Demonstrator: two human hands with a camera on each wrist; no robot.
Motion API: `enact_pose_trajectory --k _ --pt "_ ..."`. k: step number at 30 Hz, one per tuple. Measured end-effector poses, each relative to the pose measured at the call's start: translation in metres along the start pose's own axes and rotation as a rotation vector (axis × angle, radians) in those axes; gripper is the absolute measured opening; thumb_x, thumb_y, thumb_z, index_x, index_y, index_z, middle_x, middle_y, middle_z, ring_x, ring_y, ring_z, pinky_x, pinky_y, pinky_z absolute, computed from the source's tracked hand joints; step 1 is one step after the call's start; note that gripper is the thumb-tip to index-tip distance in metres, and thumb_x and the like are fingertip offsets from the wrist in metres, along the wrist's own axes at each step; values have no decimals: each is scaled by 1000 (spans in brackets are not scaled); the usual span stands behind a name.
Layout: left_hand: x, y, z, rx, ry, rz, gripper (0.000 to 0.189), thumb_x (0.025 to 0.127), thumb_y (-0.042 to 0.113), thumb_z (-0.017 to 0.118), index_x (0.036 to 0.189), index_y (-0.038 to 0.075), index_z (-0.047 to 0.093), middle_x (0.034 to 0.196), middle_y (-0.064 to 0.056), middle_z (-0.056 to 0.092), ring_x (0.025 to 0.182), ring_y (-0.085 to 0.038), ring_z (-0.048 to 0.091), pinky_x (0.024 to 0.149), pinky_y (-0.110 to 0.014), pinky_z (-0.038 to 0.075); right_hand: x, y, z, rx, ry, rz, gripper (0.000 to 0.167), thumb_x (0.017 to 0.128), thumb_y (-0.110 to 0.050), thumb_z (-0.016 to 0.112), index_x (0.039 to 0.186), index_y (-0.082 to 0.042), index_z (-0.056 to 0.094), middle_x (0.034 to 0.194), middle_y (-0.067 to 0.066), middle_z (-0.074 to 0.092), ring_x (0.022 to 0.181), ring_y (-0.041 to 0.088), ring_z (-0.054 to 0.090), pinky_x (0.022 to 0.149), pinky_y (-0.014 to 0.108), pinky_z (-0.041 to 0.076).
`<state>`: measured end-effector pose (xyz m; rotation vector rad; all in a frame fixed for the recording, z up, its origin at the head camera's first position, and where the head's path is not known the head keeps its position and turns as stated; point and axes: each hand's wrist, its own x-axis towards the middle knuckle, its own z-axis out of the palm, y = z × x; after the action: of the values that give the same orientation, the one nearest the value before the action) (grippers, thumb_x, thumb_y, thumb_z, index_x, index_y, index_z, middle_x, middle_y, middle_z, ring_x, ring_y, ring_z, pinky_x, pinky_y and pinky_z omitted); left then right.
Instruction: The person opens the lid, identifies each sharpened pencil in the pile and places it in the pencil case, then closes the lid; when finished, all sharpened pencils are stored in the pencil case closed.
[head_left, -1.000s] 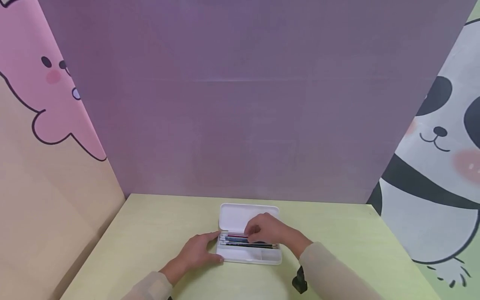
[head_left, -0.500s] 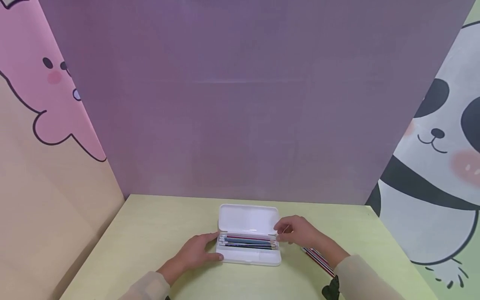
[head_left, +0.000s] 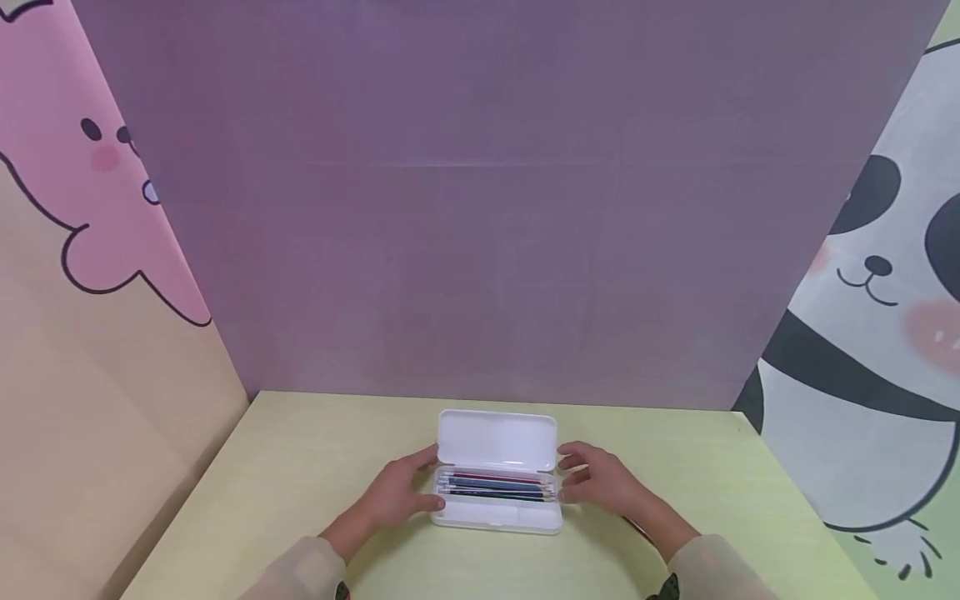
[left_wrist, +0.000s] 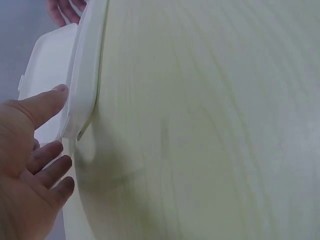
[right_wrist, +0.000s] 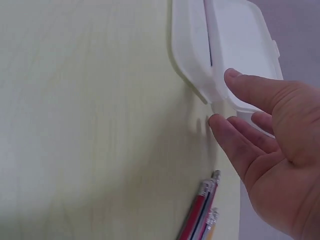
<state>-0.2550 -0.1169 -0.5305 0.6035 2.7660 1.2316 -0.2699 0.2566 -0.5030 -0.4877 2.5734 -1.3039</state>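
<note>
A white pencil case [head_left: 497, 527] lies on the table with its lid [head_left: 497, 440] folded back. Several pencils [head_left: 495, 485] lie side by side in its far compartment, with the near one bare. At the case's left end is my left hand [head_left: 393, 497], its thumb touching the rim and its fingers loosely bent beside the end wall. My right hand [head_left: 600, 482] is spread at the right end, thumb and fingertips right by the edge, and nothing is held in it. Loose pencils [right_wrist: 200, 210] with metal eraser ends lie below the right hand, mostly hidden by the forearm in the head view.
The pale yellow wooden table [head_left: 315, 442] meets a purple backdrop [head_left: 495, 250] behind the case. Side panels carry a pink cartoon figure [head_left: 105, 200] on the left and a cartoon panda [head_left: 877, 333] on the right.
My right hand has moved from over the pencils out to the case's right end, and its fingers have opened out. The left hand has stayed at the left end.
</note>
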Motion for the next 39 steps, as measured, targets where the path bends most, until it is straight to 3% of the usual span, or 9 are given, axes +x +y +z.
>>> enact_pose_trajectory --k 8,15,21,31,39 --pt "3 -10 -1 -46 -69 -23 95 78 16 89 158 4 38 142 -12 62 129 -35 56 115 -59 40 -2 5 6 28 -19 -11 76 78 -4 87 142 7 47 129 30 64 108 39 69 87 43 61" --pt "1 -9 -6 -84 -130 -11 98 78 13 89 158 1 35 147 -14 58 135 -39 51 120 -62 32 -5 4 8 38 -14 -34 80 76 0 87 144 8 44 137 32 59 108 40 68 82 35 60" --pt "1 -9 -4 -86 -111 -29 100 77 13 89 159 0 33 147 -13 57 136 -39 50 120 -62 31 -4 4 11 46 7 -11 86 75 4 85 148 6 41 143 30 56 107 36 67 77 26 58" --pt "-1 -12 1 -103 -64 -55 96 75 11 90 157 5 39 148 -12 56 133 -38 52 117 -64 35 -7 2 16 55 42 -19 80 76 6 83 145 7 43 137 31 58 108 39 66 77 27 58" --pt "1 -14 4 -120 -29 -23 105 77 10 89 162 7 27 150 -10 56 134 -37 52 118 -64 33 -7 1 17 9 92 -32 74 74 8 84 139 5 47 132 27 63 104 39 67 74 24 56"
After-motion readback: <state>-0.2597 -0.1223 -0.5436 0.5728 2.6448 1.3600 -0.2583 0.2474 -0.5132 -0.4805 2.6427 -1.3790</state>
